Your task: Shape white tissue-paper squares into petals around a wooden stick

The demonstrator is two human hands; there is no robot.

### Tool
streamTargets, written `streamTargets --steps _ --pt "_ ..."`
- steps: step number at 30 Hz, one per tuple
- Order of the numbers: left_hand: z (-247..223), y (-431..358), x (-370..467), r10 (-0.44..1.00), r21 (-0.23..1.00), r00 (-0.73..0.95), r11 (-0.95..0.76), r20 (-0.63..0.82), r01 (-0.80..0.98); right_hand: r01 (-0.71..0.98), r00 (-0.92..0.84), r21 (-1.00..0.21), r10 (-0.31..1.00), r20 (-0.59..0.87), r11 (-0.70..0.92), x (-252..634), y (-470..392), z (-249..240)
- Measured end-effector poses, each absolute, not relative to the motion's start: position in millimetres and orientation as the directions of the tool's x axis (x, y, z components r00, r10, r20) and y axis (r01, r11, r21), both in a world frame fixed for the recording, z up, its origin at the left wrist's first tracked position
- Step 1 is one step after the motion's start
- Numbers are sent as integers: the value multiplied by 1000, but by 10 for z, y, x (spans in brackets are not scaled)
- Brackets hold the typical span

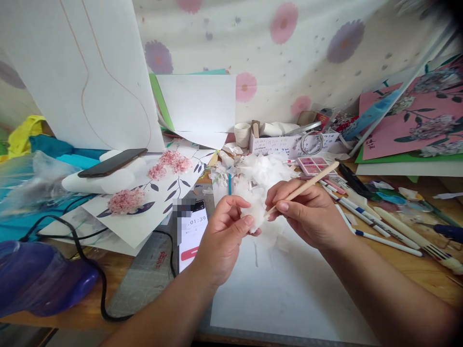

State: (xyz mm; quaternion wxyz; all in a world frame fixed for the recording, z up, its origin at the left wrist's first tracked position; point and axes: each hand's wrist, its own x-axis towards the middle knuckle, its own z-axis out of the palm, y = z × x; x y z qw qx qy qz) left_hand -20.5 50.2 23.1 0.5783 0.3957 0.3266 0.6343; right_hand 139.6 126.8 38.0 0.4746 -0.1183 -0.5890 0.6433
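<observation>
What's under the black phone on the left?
The black phone lies on a white puffy pad, which rests on flower-printed paper. The phone hides the pad's top; what lies below the pad cannot be seen.

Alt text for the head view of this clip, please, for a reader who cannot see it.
Over a white sheet on a cluttered craft desk, the left hand pinches a small wad of white tissue paper while the right hand holds a wooden stick against it. A phone showing a timer lies left of the hands.
</observation>
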Motion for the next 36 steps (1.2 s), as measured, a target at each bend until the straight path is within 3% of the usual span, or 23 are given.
streamTargets --steps 4,12,36 --pt "217 501 -218 983 890 -46 -181 178 -420 -477 -522 -866 744 417 150 1383 1262 380" --pt "212 498 -215 982 884 -119 -184 146 -430 -515 -494 -851 773 398 109 1383 1223 410" --pt "215 503 -222 982 894 -99 -190 164 -406 -507 -473 -853 788 395 124 1386 1205 413"
